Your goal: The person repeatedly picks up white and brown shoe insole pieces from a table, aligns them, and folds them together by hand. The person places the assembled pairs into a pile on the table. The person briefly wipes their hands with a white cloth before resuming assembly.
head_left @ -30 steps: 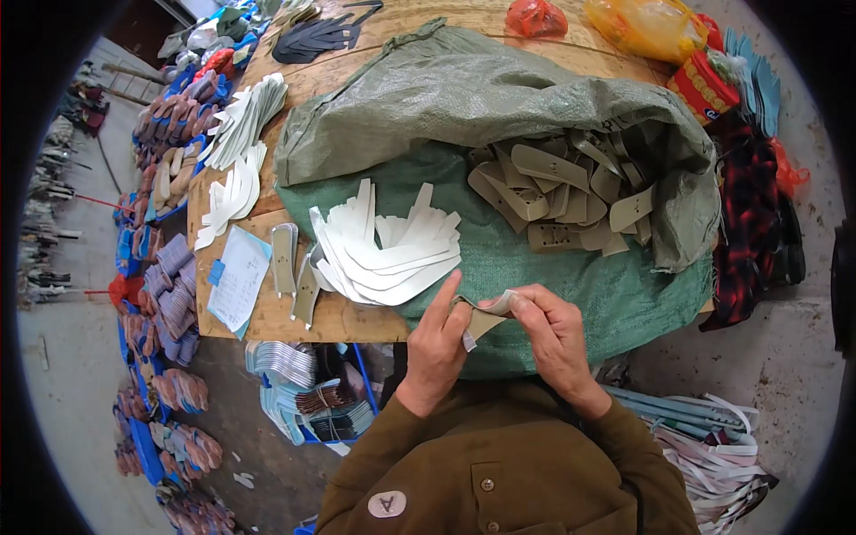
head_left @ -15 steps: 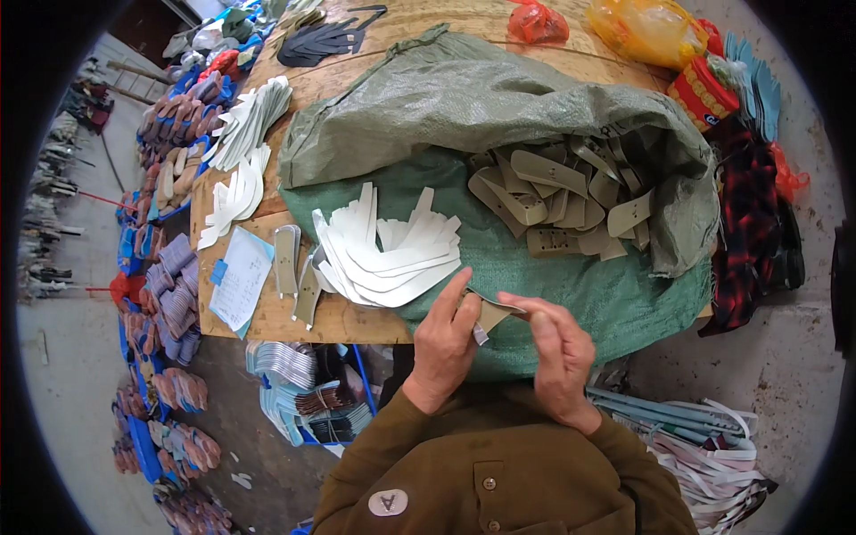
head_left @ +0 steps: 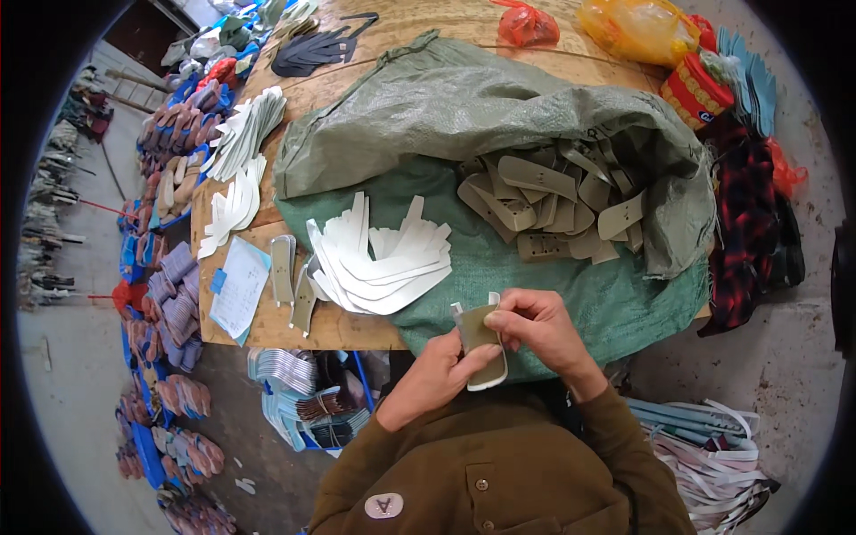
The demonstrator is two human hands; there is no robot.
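Observation:
Close to my body, a small khaki shoe piece [head_left: 477, 331] with a white edge is held upright between both hands. My left hand [head_left: 441, 367] is closed round its lower left side, the thumb lying across its face. At the upper right edge, the fingers and thumb of my right hand [head_left: 538, 326] pinch it. Ahead and to the left lie stacked white curved shoe pieces [head_left: 385, 276]. Several loose khaki pieces [head_left: 546, 194] are heaped in the mouth of a green woven sack [head_left: 428, 111]. Two khaki pieces with pale edges [head_left: 283, 267] rest beside the white stack.
The wooden table [head_left: 357, 333] carries a written sheet [head_left: 240, 290], more white pieces [head_left: 234, 207], dark pieces [head_left: 312, 53] and a red plastic bag [head_left: 528, 24]. Below its edge stands a bin of bundled pieces [head_left: 308, 401]. Pale strips [head_left: 713, 455] hang at right; shoe-part racks [head_left: 174, 294] line the left.
The khaki piece has turned from edge-on to face me and come lower. My right hand has gone from extended fingers to a pinch on its upper edge; my left thumb now crosses it.

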